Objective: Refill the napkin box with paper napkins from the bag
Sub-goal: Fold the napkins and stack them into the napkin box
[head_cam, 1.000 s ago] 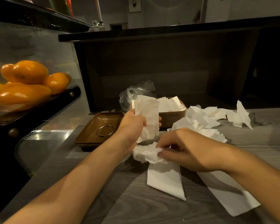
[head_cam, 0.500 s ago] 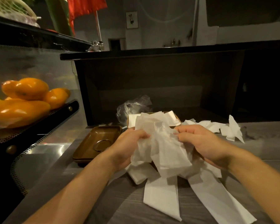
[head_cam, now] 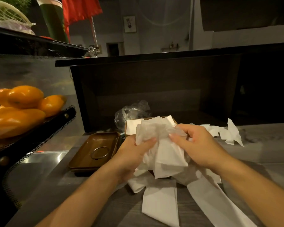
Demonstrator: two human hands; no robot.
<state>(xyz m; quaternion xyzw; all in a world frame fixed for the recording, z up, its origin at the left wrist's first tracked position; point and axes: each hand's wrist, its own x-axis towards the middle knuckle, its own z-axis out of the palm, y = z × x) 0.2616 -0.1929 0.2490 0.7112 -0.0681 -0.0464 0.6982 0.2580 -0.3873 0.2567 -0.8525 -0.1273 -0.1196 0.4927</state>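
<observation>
Hands meet over the grey wood-grain counter (head_cam: 261, 154): left hand (head_cam: 131, 154) and right hand (head_cam: 198, 148) both grip a crumpled bundle of white paper napkins (head_cam: 164, 154), just before the brown napkin box (head_cam: 129, 126) beside the clear plastic bag (head_cam: 131, 112).

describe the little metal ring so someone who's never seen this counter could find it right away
Start at the grey wood-grain counter and look to the left of the left hand, where a shallow rectangular brown tray sits. The thin round metal ring lies flat inside that tray, toward its right side. It is the only shiny hoop there; everything else nearby is white paper or crinkled clear plastic.
</observation>
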